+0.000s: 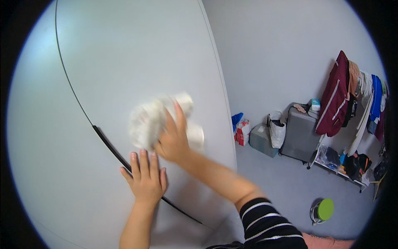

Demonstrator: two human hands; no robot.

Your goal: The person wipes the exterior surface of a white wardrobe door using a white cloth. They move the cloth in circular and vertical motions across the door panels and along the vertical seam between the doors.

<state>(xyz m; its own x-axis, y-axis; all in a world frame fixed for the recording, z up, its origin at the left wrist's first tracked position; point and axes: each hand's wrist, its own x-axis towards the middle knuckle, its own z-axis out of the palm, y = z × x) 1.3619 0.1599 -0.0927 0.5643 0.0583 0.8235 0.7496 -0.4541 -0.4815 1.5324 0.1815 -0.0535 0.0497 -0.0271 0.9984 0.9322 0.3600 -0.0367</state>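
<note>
left hand (145, 178) lay flat, fingers spread, braced on white cabinet door (137, 62) beside dark seam. right hand (172, 139) pressed crumpled white cloth (155, 118) against door, blurred mid-wipe. best kept flat, overlapping strokes. further right, grey suitcase (299, 133), clothes rack (356, 112).

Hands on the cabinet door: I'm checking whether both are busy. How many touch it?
2. The left hand lies flat on the white door; the right hand presses a white cloth against it.

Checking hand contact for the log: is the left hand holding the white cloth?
No, the left hand lies flat on the white door; the right hand presses the cloth.
</note>
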